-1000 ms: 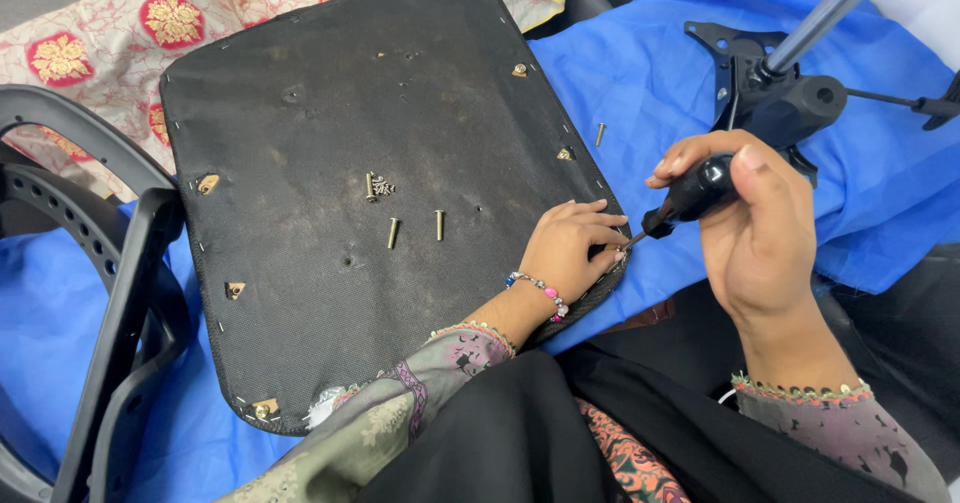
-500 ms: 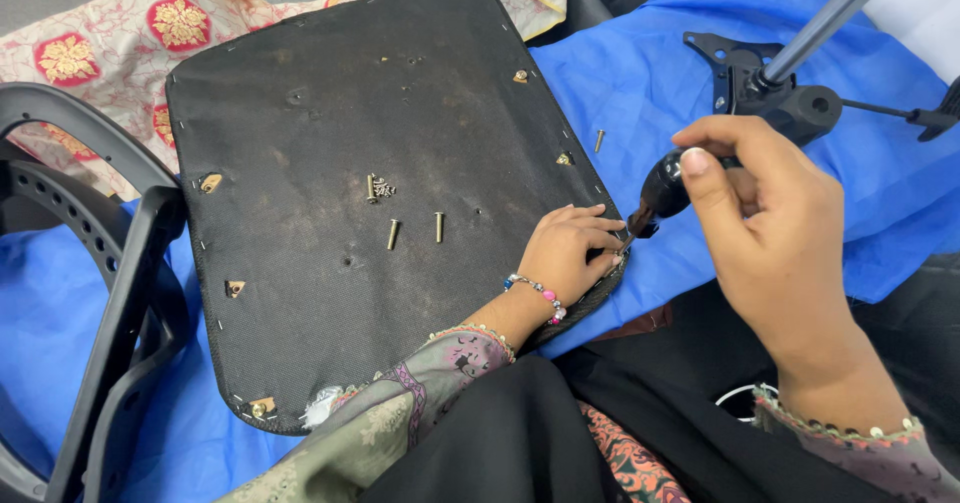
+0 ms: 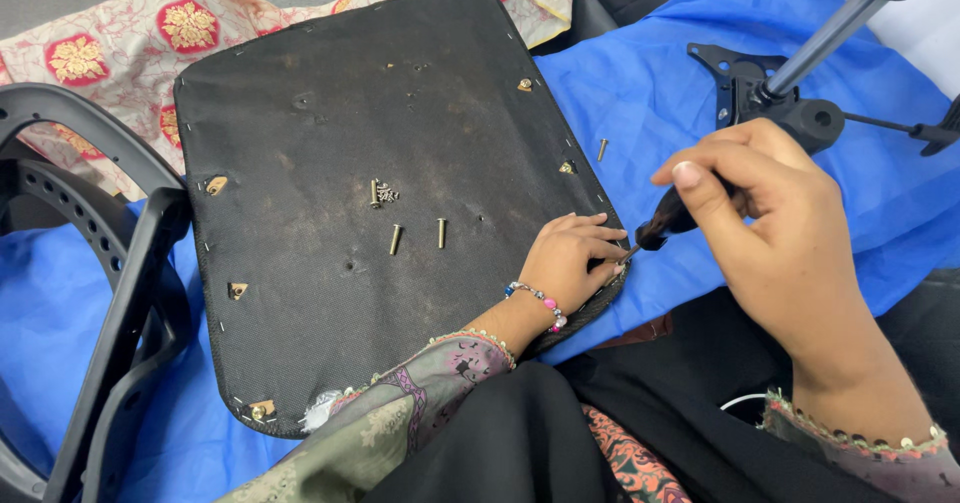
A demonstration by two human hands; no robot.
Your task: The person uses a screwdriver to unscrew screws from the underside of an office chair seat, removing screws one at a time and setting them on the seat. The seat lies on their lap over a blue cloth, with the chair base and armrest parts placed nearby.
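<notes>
One screwdriver (image 3: 662,225), black-handled, long axis slanting from upper right down to lower left, tip pointing at the near right corner of the upturned black seat pan (image 3: 330,143); I log my right hand (image 3: 770,233) wrapped tight round its handle. My left hand (image 3: 570,258) lies flat on that corner, fingers loosely together beside the tip, holding nothing. Three brass bolts (image 3: 417,235) lie loose mid-pan; blue cloth (image 3: 640,83) lies beneath.

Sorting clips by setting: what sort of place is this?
Probably an indoor floor used as a makeshift repair spot. A chair seat lies upside down on a blue sheet, loose bolts on it; the right hand holds a screwdriver at its edge, steadied by the left hand.
</notes>
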